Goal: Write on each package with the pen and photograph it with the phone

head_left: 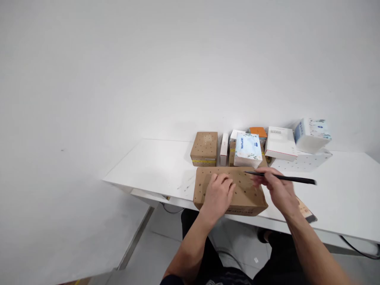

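Left hand (218, 194) lay flat on the parcel (230, 190) at the table (154, 164) edge; right hand (274, 188) pinched a thin black stick (282, 178) over it. Parcel looked light, stiff, best steadied by its sides

Browns, whites and one orange spot on a white table (154, 162)

The large box (237, 190) at the table's near edge is kraft brown, dotted with small dark holes; the rod (282, 178) over it is black. Behind the large box, the small box (204, 148) is the same dotted brown with a yellow band low down; right of it a tissue pack (247, 149) is white and pale blue with blue lettering, an orange box (258, 132) peeks behind, then a white box (280, 143) edged in red
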Demonstrator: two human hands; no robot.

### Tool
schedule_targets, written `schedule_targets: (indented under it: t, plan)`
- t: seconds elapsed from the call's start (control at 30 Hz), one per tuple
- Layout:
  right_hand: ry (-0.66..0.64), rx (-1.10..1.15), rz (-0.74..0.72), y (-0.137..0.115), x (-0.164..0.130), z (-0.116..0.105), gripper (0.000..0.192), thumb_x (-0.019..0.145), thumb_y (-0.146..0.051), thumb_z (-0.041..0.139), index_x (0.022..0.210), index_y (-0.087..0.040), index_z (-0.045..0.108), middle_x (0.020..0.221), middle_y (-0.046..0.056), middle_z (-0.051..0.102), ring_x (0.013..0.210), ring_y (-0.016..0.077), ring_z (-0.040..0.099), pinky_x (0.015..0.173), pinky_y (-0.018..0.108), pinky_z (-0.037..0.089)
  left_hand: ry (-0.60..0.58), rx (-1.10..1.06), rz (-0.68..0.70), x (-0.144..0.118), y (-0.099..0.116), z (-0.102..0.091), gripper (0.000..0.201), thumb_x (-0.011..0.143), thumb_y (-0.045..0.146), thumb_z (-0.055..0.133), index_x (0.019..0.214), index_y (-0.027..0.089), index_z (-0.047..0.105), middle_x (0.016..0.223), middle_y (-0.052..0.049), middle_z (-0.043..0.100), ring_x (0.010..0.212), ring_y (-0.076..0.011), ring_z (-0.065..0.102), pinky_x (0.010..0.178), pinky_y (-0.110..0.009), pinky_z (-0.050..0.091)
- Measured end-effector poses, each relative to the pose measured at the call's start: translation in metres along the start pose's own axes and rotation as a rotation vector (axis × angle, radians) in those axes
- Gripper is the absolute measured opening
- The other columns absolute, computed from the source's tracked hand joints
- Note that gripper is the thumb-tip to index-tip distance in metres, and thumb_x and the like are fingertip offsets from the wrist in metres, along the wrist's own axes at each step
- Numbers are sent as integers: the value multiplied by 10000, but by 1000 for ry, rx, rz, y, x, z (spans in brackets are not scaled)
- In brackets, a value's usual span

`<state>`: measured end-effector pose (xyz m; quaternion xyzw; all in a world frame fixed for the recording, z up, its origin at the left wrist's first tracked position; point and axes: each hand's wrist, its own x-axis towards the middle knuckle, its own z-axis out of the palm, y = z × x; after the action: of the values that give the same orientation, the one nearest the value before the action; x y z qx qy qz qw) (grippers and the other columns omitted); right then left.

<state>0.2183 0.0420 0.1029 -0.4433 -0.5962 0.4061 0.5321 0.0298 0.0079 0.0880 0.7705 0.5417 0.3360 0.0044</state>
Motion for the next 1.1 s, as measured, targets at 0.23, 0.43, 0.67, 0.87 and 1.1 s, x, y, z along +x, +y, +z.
schedule_targets:
  t: [0.23, 0.43, 0.67, 0.87, 1.1]
  plan:
    - [-217, -64, 126, 5, 30, 35, 204, 805, -398, 600, 752, -211, 534, 597, -37, 535, 538, 117, 502, 519, 245, 409, -57, 60, -34, 5, 1, 0, 184, 919, 221, 500, 893, 171, 676, 959, -65, 632, 896, -211, 526, 827, -377, 491]
    - [-227, -124, 109, 11, 27, 35, 250, 885, -446, 500, 801, -211, 515, 646, -24, 542, 569, 120, 495, 544, 249, 402, -41, 90, -85, 5, 5, 6, 160, 922, 204, 490, 879, 188, 643, 935, -66, 628, 866, -206, 548, 766, -363, 499]
    - [-266, -312, 22, 15, 29, 36, 242, 907, -427, 459, 813, -216, 534, 688, -8, 569, 609, 136, 519, 573, 261, 419, -54, 91, -54, 6, 4, 5, 183, 930, 204, 479, 925, 179, 661, 1032, -56, 666, 868, -202, 564, 773, -355, 491]
    - [-287, -390, -15, 13, 30, 37, 230, 911, -411, 446, 836, -215, 538, 745, 14, 609, 642, 153, 550, 598, 276, 429, -68, 122, -53, 5, 4, 4, 201, 939, 198, 460, 945, 183, 660, 1051, -51, 662, 883, -184, 574, 798, -340, 496]
    - [-290, -449, -50, 12, 30, 37, 222, 917, -388, 432, 828, -216, 541, 749, 11, 607, 685, 167, 556, 649, 292, 424, -57, 124, -58, 5, 5, 5, 208, 938, 218, 466, 943, 179, 670, 1050, -46, 670, 897, -195, 578, 811, -348, 512]
